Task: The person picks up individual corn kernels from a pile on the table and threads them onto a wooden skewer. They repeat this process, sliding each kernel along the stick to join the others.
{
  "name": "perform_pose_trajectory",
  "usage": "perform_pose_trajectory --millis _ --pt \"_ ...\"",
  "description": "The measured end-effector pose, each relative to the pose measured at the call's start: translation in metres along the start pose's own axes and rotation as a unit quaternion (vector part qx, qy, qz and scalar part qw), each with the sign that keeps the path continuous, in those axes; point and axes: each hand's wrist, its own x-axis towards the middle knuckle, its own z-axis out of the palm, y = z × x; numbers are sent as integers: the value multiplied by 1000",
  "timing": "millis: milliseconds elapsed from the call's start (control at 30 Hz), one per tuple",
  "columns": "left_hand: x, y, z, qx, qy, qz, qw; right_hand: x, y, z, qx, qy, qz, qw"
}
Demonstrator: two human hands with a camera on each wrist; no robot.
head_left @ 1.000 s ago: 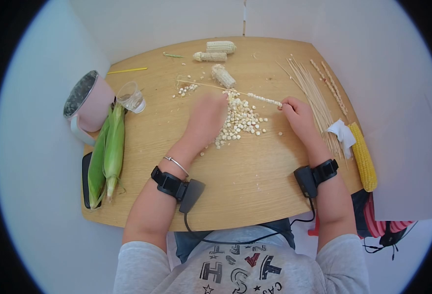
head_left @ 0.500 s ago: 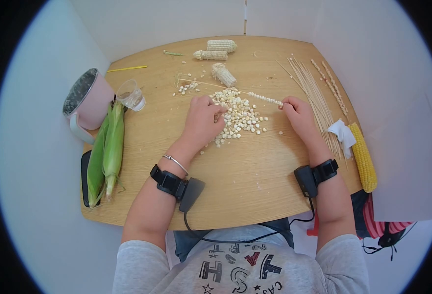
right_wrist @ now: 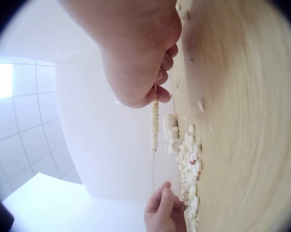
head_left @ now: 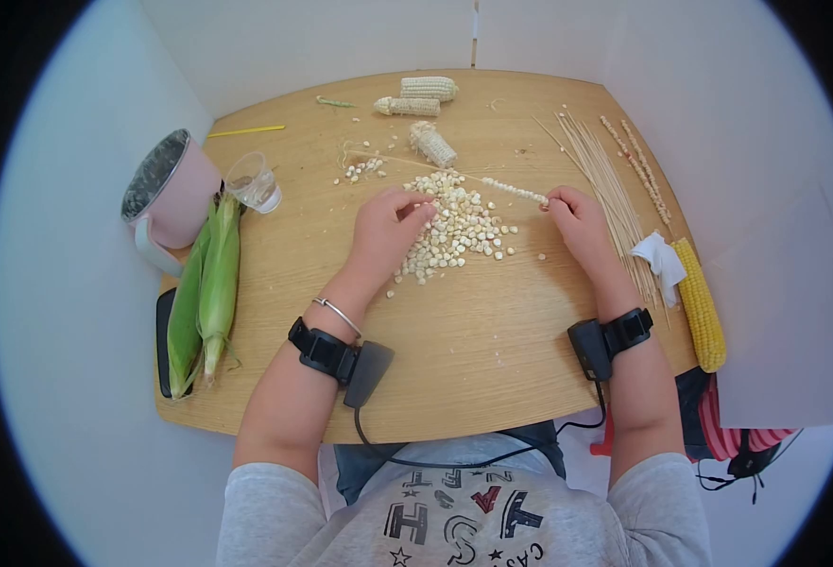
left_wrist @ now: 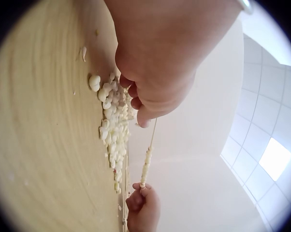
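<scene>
The right hand (head_left: 582, 227) pinches one end of a thin skewer, beside a row of pale corn kernels (head_left: 515, 192) threaded on it. Leftward, the skewer's bare part (right_wrist: 153, 171) extends above the loose kernels. At the left edge of the kernel pile (head_left: 463, 222) is the left hand (head_left: 385, 236), its thumb and forefinger tips close together and its other fingers curled. In the right wrist view, those left fingertips (right_wrist: 167, 189) are near the pile; whether a kernel lies between them is unclear.
Stripped cobs (head_left: 432, 146) lie behind the pile. On the right are bare skewers (head_left: 605, 180), two filled skewers (head_left: 645, 170), a tissue (head_left: 660, 260) and a yellow cob (head_left: 700, 302). Husked corn (head_left: 220, 283), a pink pot (head_left: 180, 194) and a glass (head_left: 256, 189) stand or lie left.
The left hand, blurred near the skewer and pile a second ago, has shifted slightly left, with its thumb and forefinger now visible. The right hand and threaded kernels have barely moved.
</scene>
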Motion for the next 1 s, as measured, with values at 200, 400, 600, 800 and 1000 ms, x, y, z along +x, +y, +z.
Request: perform_pose_trajectory --millis 200,400,600,800,1000 --pt "5 -9 -3 -138 57 -78 986 -1 -3 -2 4 1 21 1000" --pt "14 -22 -18 -369 82 -167 911 0 0 -2 -1 9 7 1000" --pt "16 -24 -25 -442 86 -206 869 0 -2 -4 -12 11 5 1000" --pt "17 -24 -29 -467 74 -217 854 3 3 -11 -52 29 18 998" --pt "17 -24 -27 -464 93 -216 854 5 8 -14 -50 60 30 996"
